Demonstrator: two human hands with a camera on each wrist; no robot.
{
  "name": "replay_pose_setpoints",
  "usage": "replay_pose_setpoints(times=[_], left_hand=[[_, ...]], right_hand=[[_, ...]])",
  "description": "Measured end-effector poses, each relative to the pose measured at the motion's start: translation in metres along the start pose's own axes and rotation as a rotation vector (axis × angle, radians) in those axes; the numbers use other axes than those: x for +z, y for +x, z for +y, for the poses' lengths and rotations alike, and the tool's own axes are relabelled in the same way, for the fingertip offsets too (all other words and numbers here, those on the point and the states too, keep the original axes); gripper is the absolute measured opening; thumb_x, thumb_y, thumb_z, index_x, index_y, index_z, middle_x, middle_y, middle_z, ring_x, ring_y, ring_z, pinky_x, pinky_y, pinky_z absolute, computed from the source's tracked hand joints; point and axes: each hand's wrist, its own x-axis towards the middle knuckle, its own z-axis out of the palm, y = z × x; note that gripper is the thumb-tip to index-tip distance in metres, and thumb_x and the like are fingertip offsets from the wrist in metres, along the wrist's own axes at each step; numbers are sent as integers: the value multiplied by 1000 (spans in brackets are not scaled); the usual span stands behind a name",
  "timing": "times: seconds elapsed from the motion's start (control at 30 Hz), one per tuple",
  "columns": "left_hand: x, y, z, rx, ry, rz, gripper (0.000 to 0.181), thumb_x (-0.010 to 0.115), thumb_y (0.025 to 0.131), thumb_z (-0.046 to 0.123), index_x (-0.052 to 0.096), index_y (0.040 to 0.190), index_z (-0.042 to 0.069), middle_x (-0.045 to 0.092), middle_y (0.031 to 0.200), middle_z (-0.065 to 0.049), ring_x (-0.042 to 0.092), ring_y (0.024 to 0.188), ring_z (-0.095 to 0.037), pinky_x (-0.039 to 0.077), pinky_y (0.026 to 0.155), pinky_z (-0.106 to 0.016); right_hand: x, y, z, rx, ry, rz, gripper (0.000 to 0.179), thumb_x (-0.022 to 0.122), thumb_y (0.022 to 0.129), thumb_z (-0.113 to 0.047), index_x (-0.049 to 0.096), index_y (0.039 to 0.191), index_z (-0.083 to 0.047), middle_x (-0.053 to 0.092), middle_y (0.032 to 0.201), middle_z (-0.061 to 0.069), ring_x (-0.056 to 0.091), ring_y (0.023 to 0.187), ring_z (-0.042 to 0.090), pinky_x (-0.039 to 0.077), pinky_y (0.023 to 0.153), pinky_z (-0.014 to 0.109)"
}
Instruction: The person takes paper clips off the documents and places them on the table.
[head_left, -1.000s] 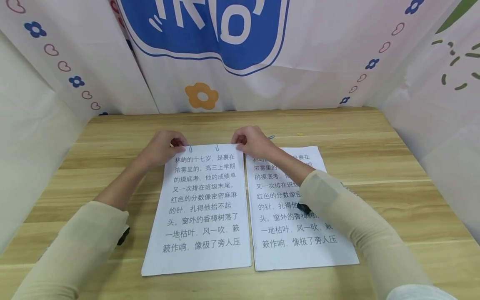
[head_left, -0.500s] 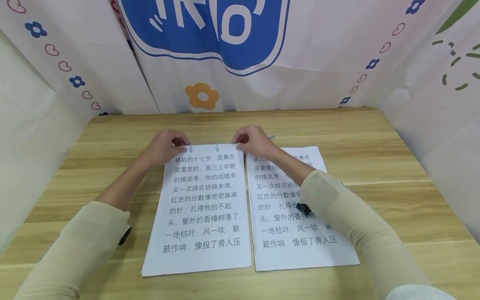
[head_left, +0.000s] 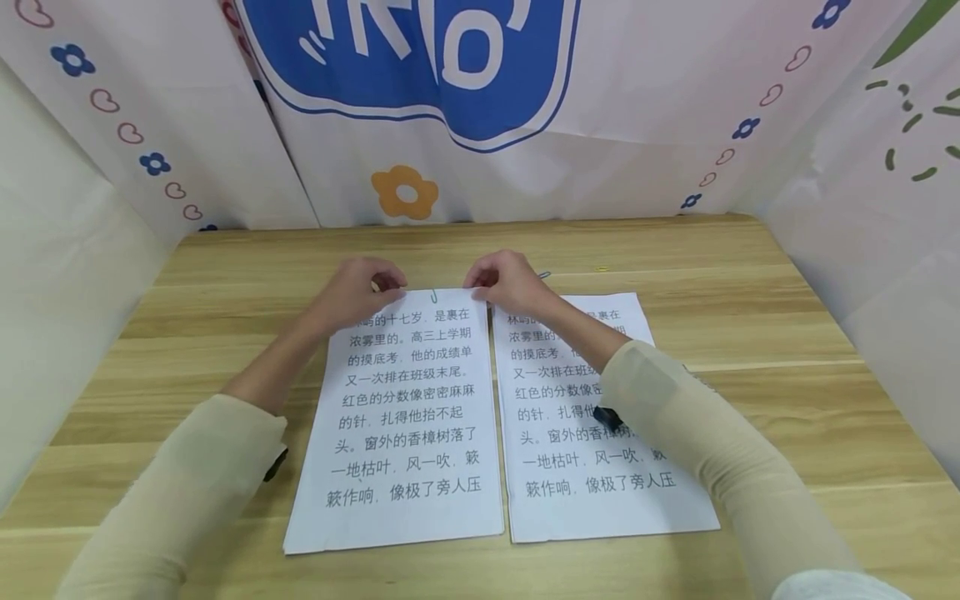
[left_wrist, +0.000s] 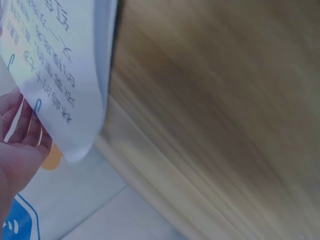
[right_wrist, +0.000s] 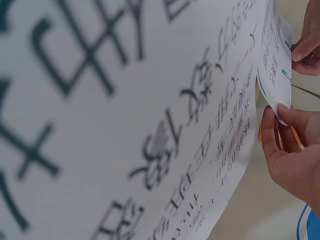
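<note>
Left stack [head_left: 408, 425]: sat on the counter [head_left: 187, 333], slightly left of midway between its side edges, well in from the far edge. Text faced you, so the top edge was the far one, within reach of both hands.
Left hand [head_left: 356, 292]: your fingers pinched the stack's top edge, right beside the blue clip [left_wrist: 37, 105]. Couldn't tell if they touched the clip itself. Likely reason: to press the layers together there.
Right hand [head_left: 510, 282]: your fingers pinched the stack's top right corner, thumb on the printed face, the others bent behind. Probably anchored the corner so the pages wouldn't skew.
Clips on the edge: blue one hidden by your left hand in the head view, visible from both wrists; green clip [head_left: 433, 296] sat in plain sight between your hands. Both gripped the top edge, presumably to bind the sheets.
Right stack [head_left: 585, 512]: lay just beside, same print, narrow gap between, your right forearm across it. The gap probably let you handle one without dragging the other.
Loose bits: bluish clip [head_left: 544, 274] and a tiny yellow piece [head_left: 603, 269], both between the right stack and the counter's far edge, out of the papers' way. Yellow one too small to identify.
</note>
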Motion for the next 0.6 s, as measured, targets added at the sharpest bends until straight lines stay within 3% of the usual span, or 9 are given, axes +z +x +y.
replay_pose_setpoints(times=[0.4, 0.6], left_hand=[[17, 19, 17, 4, -19, -46, 13, 65, 98, 0, 72, 107, -4, 71, 98, -15, 64, 92, -27, 54, 86, -39], [21, 21, 20, -10, -24, -67, 13, 62, 101, 0, 73, 106, -3, 70, 98, -15, 64, 92, -27, 54, 86, -38]], right_hand=[[-1, -1, 0, 13, 9, 2, 13, 71, 93, 5, 77, 102, -1, 74, 96, 10, 67, 89, 21, 54, 82, 28], [-1, -1, 1, 7, 9, 3, 13, 71, 93, 5, 78, 103, 0, 74, 97, 10, 68, 90, 22, 55, 82, 29]])
